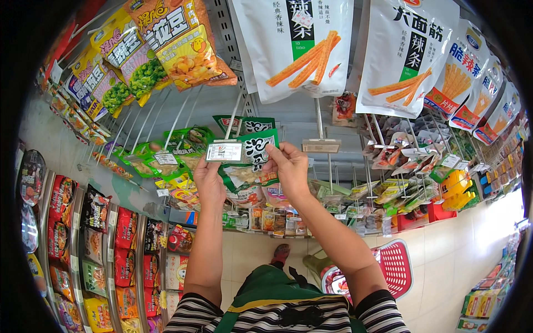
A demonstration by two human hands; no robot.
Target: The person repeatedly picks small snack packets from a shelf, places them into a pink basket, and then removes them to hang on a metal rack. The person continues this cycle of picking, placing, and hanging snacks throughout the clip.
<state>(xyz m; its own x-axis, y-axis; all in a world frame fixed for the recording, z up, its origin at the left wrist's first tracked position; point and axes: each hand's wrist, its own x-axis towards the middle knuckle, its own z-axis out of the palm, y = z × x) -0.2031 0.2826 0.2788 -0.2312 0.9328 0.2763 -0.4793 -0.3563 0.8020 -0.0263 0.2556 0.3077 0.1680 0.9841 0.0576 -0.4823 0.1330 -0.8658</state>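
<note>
Both bare hands are at a green snack packet (255, 155) with large black characters, by the end of a metal display hook (234, 118) in front of me. My right hand (287, 166) pinches the packet's right side between thumb and fingers. My left hand (209, 181) is raised at the left side, its fingertips behind the lower edge of a white price tag (224, 151); what they grip there is partly hidden. Another green packet (245, 125) of similar look hangs behind, on the hook.
Large white snack bags (297, 50) and an orange bag (177, 45) hang above. An empty-looking tag holder (320, 145) juts out at the right. Noodle packets (126, 229) fill shelves at the lower left. A red plastic basket (395, 266) stands on the tiled floor beside me.
</note>
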